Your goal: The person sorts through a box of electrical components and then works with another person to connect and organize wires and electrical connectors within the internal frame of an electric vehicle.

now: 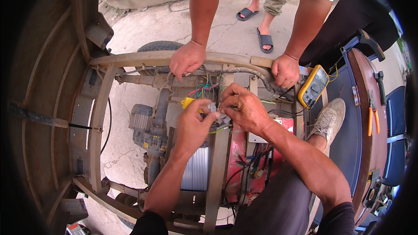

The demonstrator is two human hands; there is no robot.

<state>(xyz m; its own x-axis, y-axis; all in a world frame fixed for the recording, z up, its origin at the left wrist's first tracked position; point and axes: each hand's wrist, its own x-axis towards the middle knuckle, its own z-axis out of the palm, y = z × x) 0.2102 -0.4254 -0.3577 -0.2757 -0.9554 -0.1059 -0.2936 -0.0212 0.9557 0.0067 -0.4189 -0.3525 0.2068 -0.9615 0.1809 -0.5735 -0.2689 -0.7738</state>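
Observation:
My left hand (194,121) and my right hand (247,108) meet above the middle of a bare metal vehicle frame (216,165). The left fingers pinch a small grey plug connector (212,107), partly covered by the fingertips. Thumb and forefinger of the right hand are closed on a thin wire (219,109) at that connector. More grey connectors (223,120) hang just below the fingertips. Beside the left hand shows a yellow part (187,102), with green and red wires (202,89) behind it.
Another person's two hands (188,60) (285,70) rest on the far frame rail (226,57). A yellow multimeter (313,87) leans at the right. Orange-handled pliers (372,119) lie on the brown panel. Below are a motor (148,128), a finned silver box (195,169) and bundled black cables (257,161).

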